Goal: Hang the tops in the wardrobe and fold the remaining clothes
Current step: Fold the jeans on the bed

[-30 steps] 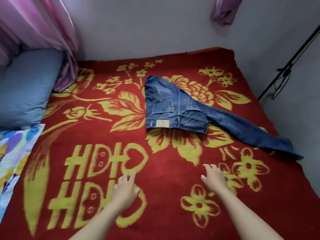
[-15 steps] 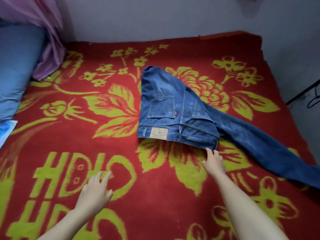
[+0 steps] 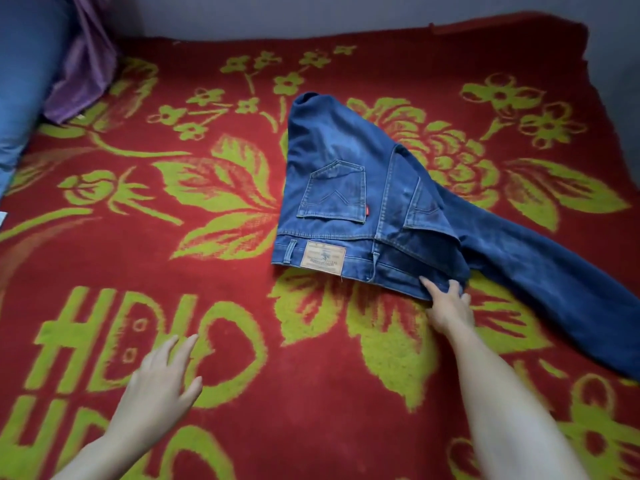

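The blanket (image 3: 311,393) is deep red, patterned with yellow-green flowers, leaves and block letters at 7 o'clock. The jeans (image 3: 332,174), at 1 o'clock, are blue denim, faded paler on the seat, with a tan patch (image 3: 322,259) and a small red tab (image 3: 367,210). At 10 o'clock lies a blue pillow (image 3: 24,64), at 11 o'clock a purple curtain (image 3: 86,71).

We see the jeans (image 3: 346,188) as heavy blue denim, matt, worn paler over the seat, with raised stitched seams. Their tan patch (image 3: 323,258) looks like leather or stiff card (we cannot tell which). We take the blanket (image 3: 242,393) for thick, fuzzy pile, rough and dull. The pillow (image 3: 24,81) looks like smooth plain cloth, and the curtain (image 3: 86,71) is thin fabric with a faint sheen.
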The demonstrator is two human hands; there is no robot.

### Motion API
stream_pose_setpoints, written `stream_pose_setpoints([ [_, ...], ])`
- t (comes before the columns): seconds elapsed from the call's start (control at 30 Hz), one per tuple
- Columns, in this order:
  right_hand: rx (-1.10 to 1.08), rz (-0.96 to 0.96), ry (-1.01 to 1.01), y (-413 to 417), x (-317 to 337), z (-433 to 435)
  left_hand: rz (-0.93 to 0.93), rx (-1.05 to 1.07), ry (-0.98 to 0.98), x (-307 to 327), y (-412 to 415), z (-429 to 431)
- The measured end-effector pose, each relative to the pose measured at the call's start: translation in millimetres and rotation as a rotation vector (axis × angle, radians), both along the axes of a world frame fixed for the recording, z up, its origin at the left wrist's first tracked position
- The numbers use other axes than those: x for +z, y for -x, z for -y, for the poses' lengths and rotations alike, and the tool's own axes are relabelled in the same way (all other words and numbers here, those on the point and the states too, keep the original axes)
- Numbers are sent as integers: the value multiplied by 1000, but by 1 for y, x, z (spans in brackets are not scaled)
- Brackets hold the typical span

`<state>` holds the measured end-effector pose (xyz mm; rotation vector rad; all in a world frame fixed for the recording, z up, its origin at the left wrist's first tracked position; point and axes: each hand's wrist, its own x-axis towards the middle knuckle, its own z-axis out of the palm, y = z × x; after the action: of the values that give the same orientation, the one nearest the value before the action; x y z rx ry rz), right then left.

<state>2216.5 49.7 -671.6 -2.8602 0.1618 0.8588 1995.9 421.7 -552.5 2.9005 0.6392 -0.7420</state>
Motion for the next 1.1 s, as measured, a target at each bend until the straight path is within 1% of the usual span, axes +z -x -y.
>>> stream_pose_setpoints([
  [0.1, 80, 116, 106, 37, -5, -7, -2, 1, 20, -3, 9, 6],
  [0.2, 180, 108, 140, 86, -6, -20, -7, -11, 42, -2, 24, 17],
  [0.3, 185, -42, 15, 131, 9, -43, -21, -20, 43, 8, 33, 27],
  [0.43, 167, -294, -178, 203, 38, -69, -31, -27, 66, 17, 41, 46],
  [0.53, 172, -397, -207, 254, 71, -72, -37, -48, 97, 26, 55, 63],
  [0.6, 198, -393, -189, 278, 91, -66, -34, -72, 105, 29, 66, 73],
  [0.67, 247, -333, -166, 296, 114, -55, -41, -105, 126, 34, 80, 80],
  [0.73, 283, -234, -147, 308, 143, -44, -55, -146, 146, 42, 100, 85],
  [0.83, 261, -71, -115, 309, 189, -38, -78, -239, 133, 56, 130, 85],
  [0.9, 219, 9, -158, 307, 221, -45, -81, -305, 122, 65, 147, 80],
  [1.1, 221, 272, -251, 320, 322, -84, 96, -315, 143, 92, 170, 51],
])
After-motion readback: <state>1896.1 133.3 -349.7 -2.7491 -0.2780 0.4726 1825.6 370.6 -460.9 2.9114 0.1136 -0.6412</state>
